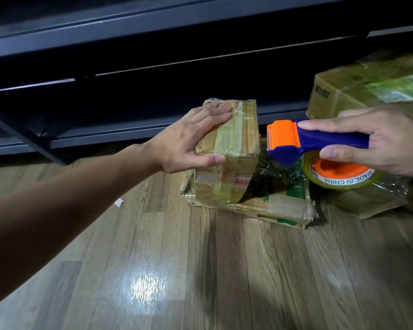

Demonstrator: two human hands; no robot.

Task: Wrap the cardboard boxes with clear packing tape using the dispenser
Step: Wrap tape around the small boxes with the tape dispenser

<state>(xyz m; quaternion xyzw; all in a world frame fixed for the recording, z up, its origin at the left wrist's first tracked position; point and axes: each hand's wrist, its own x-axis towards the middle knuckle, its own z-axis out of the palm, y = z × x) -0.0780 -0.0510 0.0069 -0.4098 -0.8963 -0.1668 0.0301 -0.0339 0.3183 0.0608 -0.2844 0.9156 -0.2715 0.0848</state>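
A small cardboard box [234, 144], shiny with clear tape, stands on top of a flat cardboard box [281, 206] on the floor. My left hand [188, 141] holds the small box, fingers laid across its top and thumb against its near side. My right hand [377, 141] grips the blue handle of the tape dispenser [320, 141], which has an orange blade guard and a roll of clear tape [339, 175]. The dispenser hovers just right of the small box, apart from it.
Two larger taped cardboard boxes sit at the right, one [367, 91] behind the dispenser and one [367, 201] below my right hand. A dark metal shelf frame [153, 129] runs along the back. A small white scrap [118, 202] lies on the wooden floor [200, 270].
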